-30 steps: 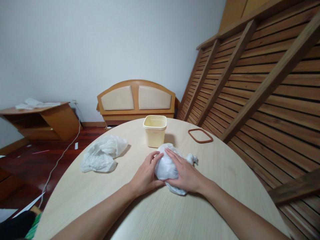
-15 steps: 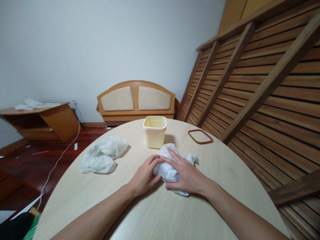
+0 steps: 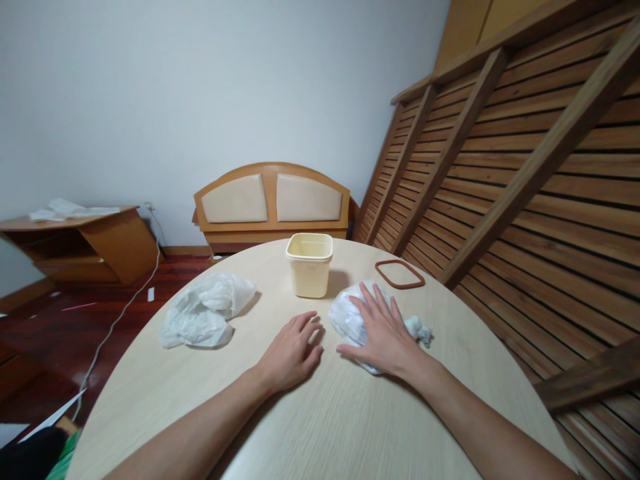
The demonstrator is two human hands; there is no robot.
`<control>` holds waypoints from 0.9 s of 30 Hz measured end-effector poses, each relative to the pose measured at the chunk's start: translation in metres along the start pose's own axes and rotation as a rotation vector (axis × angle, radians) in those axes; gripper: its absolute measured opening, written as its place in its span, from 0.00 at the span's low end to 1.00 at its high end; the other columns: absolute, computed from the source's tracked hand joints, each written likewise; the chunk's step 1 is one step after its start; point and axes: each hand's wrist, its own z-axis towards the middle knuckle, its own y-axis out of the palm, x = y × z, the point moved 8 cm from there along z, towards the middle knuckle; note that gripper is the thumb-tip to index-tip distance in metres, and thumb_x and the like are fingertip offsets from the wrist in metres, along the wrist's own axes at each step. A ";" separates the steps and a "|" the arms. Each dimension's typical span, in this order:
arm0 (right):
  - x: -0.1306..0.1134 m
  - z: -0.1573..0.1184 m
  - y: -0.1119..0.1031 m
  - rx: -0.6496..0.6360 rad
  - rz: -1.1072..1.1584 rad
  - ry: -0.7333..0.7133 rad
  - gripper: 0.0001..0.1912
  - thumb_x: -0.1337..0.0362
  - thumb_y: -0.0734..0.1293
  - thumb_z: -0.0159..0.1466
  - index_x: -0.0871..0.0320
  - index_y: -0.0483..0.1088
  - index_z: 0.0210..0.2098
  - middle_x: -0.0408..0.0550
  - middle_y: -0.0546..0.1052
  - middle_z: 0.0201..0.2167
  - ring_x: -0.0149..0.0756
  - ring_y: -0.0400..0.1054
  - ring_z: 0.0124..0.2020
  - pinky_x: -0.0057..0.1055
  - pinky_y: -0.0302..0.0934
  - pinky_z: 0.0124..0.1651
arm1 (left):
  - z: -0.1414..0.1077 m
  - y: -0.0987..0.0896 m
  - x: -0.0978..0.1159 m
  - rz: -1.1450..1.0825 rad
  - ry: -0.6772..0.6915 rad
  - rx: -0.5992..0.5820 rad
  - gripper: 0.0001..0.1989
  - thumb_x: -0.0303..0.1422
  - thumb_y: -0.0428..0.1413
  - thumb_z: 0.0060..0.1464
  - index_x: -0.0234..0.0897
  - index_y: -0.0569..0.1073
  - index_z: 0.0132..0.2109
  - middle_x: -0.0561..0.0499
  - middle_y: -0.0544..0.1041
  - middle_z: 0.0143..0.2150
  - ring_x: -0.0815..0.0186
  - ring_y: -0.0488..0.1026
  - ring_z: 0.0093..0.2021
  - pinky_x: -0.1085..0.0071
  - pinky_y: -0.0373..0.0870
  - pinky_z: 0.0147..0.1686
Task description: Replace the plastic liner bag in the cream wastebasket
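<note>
A bunched white plastic bag (image 3: 345,313), with a twisted pale end poking out at its right, lies on the round table. My right hand (image 3: 383,333) is spread over the bag and grips it from above, thumb on the near side and fingers across the top. Part of the bag is hidden beneath the palm. My left hand (image 3: 290,353) rests to the left of it, fingers loosely curved and apart, touching only the tabletop. Beyond the hands stands a cream plastic container (image 3: 310,277), upright and without a lid.
On the pale wooden table (image 3: 310,433), a crumpled white plastic bag (image 3: 205,310) lies at left and a brown rounded frame (image 3: 400,274) at back right. Slatted wooden panels (image 3: 500,200) lean close along the right. A headboard (image 3: 273,200) stands behind; a low cabinet (image 3: 115,247) is at left.
My right hand and the bunched bag have shifted right, away from the container. My left hand has come off the bag and stays about where it was.
</note>
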 end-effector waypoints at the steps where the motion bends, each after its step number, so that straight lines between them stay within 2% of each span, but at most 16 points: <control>1: 0.000 -0.001 0.003 -0.032 0.011 -0.027 0.58 0.35 0.73 0.47 0.56 0.55 0.69 0.59 0.43 0.74 0.64 0.29 0.74 0.64 0.31 0.70 | 0.000 0.000 0.000 0.010 0.001 -0.003 0.16 0.30 0.54 0.60 0.39 0.69 0.55 0.39 0.67 0.64 0.50 0.66 0.63 0.48 0.66 0.61; 2: 0.000 -0.001 0.005 -0.064 0.029 -0.043 0.60 0.36 0.74 0.46 0.55 0.53 0.70 0.59 0.40 0.75 0.64 0.27 0.74 0.63 0.32 0.70 | 0.000 0.001 0.000 0.018 -0.001 -0.007 0.16 0.30 0.54 0.60 0.39 0.69 0.55 0.39 0.67 0.64 0.51 0.66 0.63 0.48 0.66 0.61; 4: 0.004 -0.001 0.009 -0.104 0.068 -0.040 0.60 0.38 0.74 0.47 0.54 0.51 0.71 0.57 0.37 0.75 0.63 0.30 0.74 0.59 0.39 0.70 | 0.000 0.002 -0.001 0.029 -0.007 -0.015 0.15 0.31 0.53 0.60 0.39 0.69 0.54 0.38 0.66 0.64 0.51 0.66 0.63 0.48 0.66 0.61; 7: 0.013 0.001 0.006 -0.102 0.079 0.013 0.54 0.44 0.73 0.52 0.53 0.51 0.71 0.59 0.36 0.75 0.62 0.44 0.72 0.54 0.52 0.66 | -0.001 0.004 -0.002 0.031 -0.011 -0.026 0.14 0.31 0.53 0.61 0.38 0.69 0.54 0.38 0.66 0.64 0.51 0.66 0.63 0.49 0.66 0.61; 10: 0.028 0.002 -0.002 -0.089 0.000 0.161 0.48 0.45 0.70 0.56 0.55 0.52 0.70 0.66 0.42 0.74 0.68 0.61 0.64 0.58 0.60 0.58 | -0.001 0.004 -0.002 0.022 -0.011 -0.023 0.14 0.31 0.53 0.60 0.39 0.70 0.53 0.39 0.67 0.63 0.51 0.67 0.62 0.49 0.67 0.60; 14: 0.051 -0.002 -0.015 -0.082 -0.182 0.356 0.47 0.41 0.67 0.58 0.60 0.55 0.68 0.72 0.59 0.66 0.69 0.69 0.54 0.60 0.62 0.51 | 0.001 0.003 -0.001 0.016 -0.014 -0.032 0.14 0.31 0.53 0.60 0.39 0.70 0.53 0.40 0.70 0.61 0.52 0.68 0.60 0.49 0.67 0.60; 17: 0.070 -0.007 -0.019 -0.116 -0.249 0.457 0.45 0.42 0.65 0.60 0.62 0.56 0.67 0.71 0.68 0.59 0.67 0.70 0.51 0.57 0.63 0.48 | 0.001 0.003 0.000 0.019 -0.017 -0.042 0.13 0.31 0.53 0.60 0.39 0.71 0.52 0.40 0.71 0.59 0.52 0.68 0.60 0.49 0.67 0.60; 19: 0.083 -0.008 -0.022 -0.123 -0.287 0.495 0.42 0.44 0.65 0.62 0.64 0.57 0.67 0.71 0.70 0.56 0.67 0.68 0.54 0.55 0.62 0.49 | 0.001 0.003 0.001 0.017 -0.016 -0.041 0.13 0.31 0.53 0.60 0.39 0.71 0.52 0.41 0.71 0.60 0.52 0.68 0.60 0.49 0.67 0.60; 25: 0.123 -0.015 -0.029 -0.108 -0.323 0.696 0.39 0.45 0.62 0.65 0.63 0.56 0.67 0.74 0.69 0.57 0.73 0.56 0.62 0.64 0.57 0.51 | 0.000 0.004 0.000 0.032 -0.023 -0.064 0.14 0.31 0.53 0.61 0.38 0.70 0.53 0.40 0.70 0.61 0.52 0.67 0.62 0.49 0.66 0.61; 27: 0.130 -0.015 -0.028 -0.080 -0.299 0.717 0.38 0.46 0.60 0.66 0.63 0.55 0.67 0.74 0.67 0.58 0.72 0.54 0.63 0.64 0.57 0.51 | 0.000 0.004 0.000 0.038 -0.024 -0.064 0.14 0.31 0.53 0.61 0.38 0.70 0.54 0.40 0.70 0.61 0.52 0.67 0.62 0.49 0.66 0.62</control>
